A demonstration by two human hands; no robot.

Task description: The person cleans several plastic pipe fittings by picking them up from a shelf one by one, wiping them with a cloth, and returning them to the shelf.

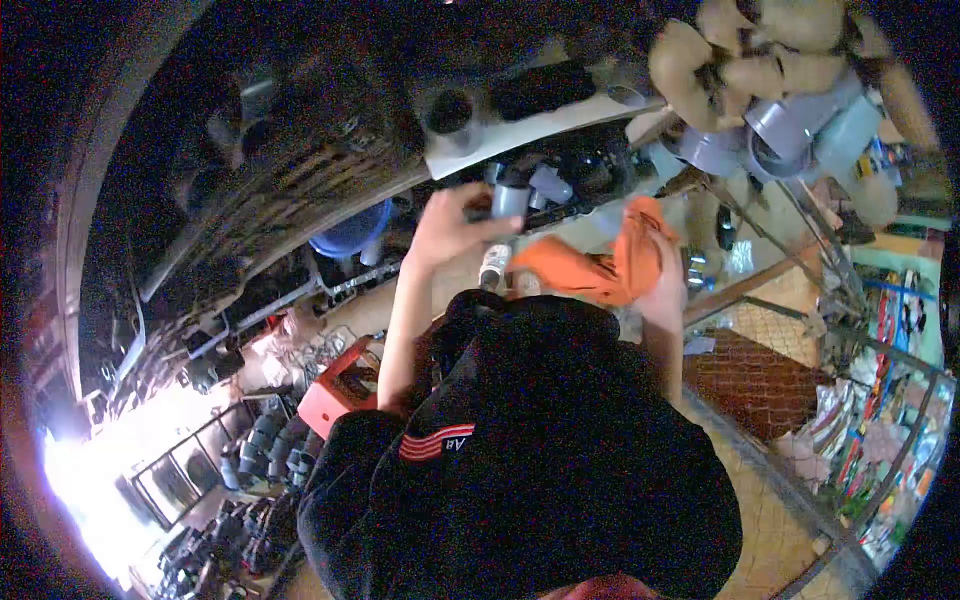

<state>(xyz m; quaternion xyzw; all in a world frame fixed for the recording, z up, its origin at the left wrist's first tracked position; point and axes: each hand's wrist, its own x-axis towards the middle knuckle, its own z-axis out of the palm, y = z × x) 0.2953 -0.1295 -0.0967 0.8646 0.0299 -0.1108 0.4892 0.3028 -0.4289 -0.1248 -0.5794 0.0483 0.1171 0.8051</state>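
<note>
Between the thumb and fingers of my left hand [452,232] is a grey cylindrical pipe fitting [509,202] with a dark upper end. My right hand [664,278] is closed around a bunched orange cloth [590,268], which spreads leftward in front of my dark clothing. A small bottle with a white label [493,264] stands just below the fitting, close to my left hand. Several grey fittings [549,186] lie beyond my hands in a dark area. Motion blur softens the cloth and both hands.
A blue round container [352,232] sits left of my left hand, and a red stool [338,392] is beside my left arm. Large grey and beige pipe pieces [790,125] are piled at upper right. A wire mesh frame [765,365] stands at right.
</note>
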